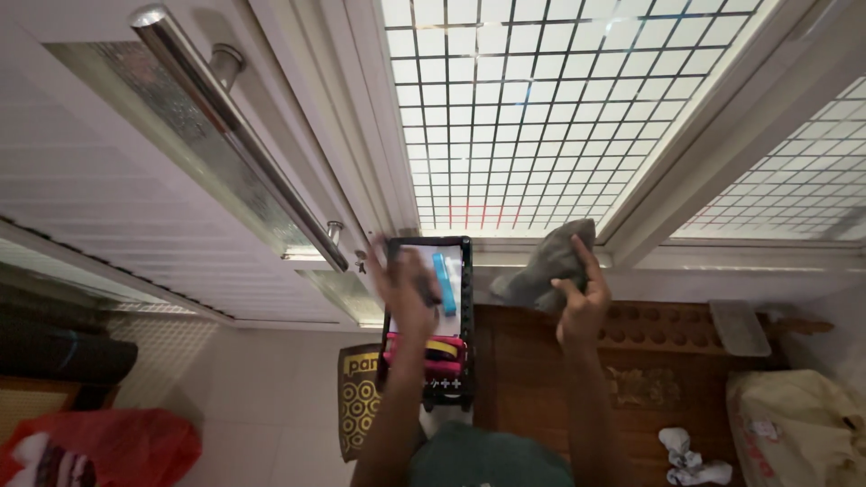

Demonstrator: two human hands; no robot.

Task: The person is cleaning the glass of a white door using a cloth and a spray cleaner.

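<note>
A white window with a square metal grille [541,99] filled the far side, beside a door with a long steel pull bar [239,135]. Below it stood a dark wooden cabinet [541,379]. A black-framed rack [433,316] stood at the cabinet's left edge. The right hand [582,302] clasped a grey cloth [550,261] near the sill. The left hand [406,289], blurred, reached into the rack; its grip could not be told.

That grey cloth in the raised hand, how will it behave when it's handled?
The grey cloth probably flops: it bunches and droops from the right hand. It looks light, pinched by fingers alone. It seems unlikely to slip or break.
</note>
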